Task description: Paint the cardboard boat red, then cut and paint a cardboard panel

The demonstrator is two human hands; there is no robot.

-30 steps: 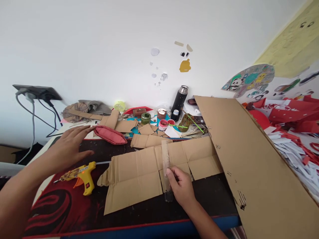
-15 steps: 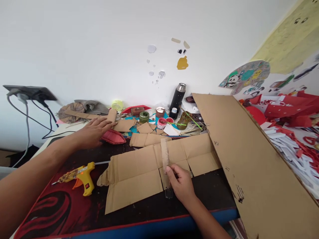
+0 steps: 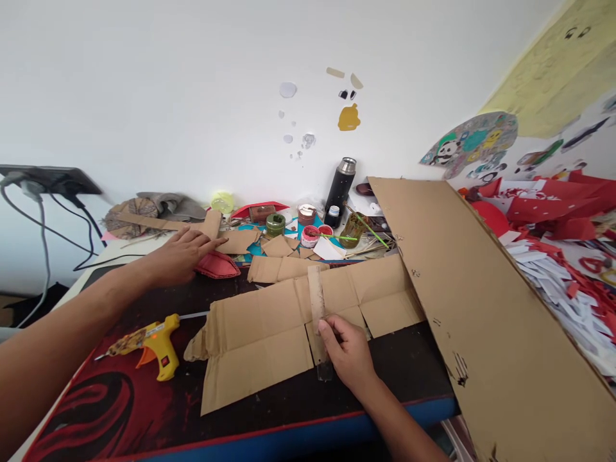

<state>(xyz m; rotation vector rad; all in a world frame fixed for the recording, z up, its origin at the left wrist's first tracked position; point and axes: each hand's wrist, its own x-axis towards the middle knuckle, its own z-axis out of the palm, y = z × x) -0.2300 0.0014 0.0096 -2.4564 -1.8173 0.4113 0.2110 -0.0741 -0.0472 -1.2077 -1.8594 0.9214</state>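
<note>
Here, cardboard (image 3: 257, 366) lies on the dark table (image 3: 399, 369), white wall (image 3: 192, 96) behind

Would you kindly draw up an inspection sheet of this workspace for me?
Surface: dark mat with a red design, partly covered.
Work items: ruler across creased cardboard; red piece; yellow glue gun at left.
Clutter: jars, scraps and black flask toward the wall.
Hands: right hand grips the ruler; left hand over the red piece, contact unclear.
Cables: plugged in at the black panel, far left.
Surroundings: wall cutouts; large cardboard sheet and paper strips at right.
</note>
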